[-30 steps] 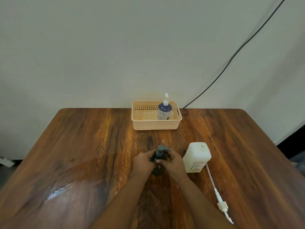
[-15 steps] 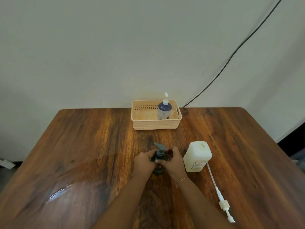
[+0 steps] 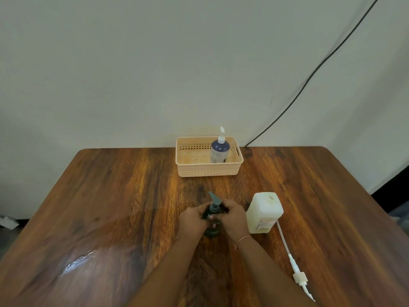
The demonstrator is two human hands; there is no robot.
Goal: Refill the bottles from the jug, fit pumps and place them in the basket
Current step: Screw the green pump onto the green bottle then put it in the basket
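Near the tabletop (image 3: pixel 110 196) centre, dark bottle (image 3: pixel 212 229) upright, left hand (image 3: pixel 192 220) grip clasped round it, right hand (image 3: pixel 232 216) grip pinching its pump (image 3: pixel 214 201), jug (image 3: pixel 264 212) just right, blue bottle (image 3: pixel 219 149) inside basket (image 3: pixel 208 170), loose white pump (image 3: pixel 296 271) lying beside.

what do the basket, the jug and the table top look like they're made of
Basket: likely matte peach plastic, going by its moulded lattice holes and cut-out handle.
Jug: translucent whitish plastic, probably, with a printed label.
Table top: wood or wood-look laminate; streaky brown grain, glossy enough to show glare.
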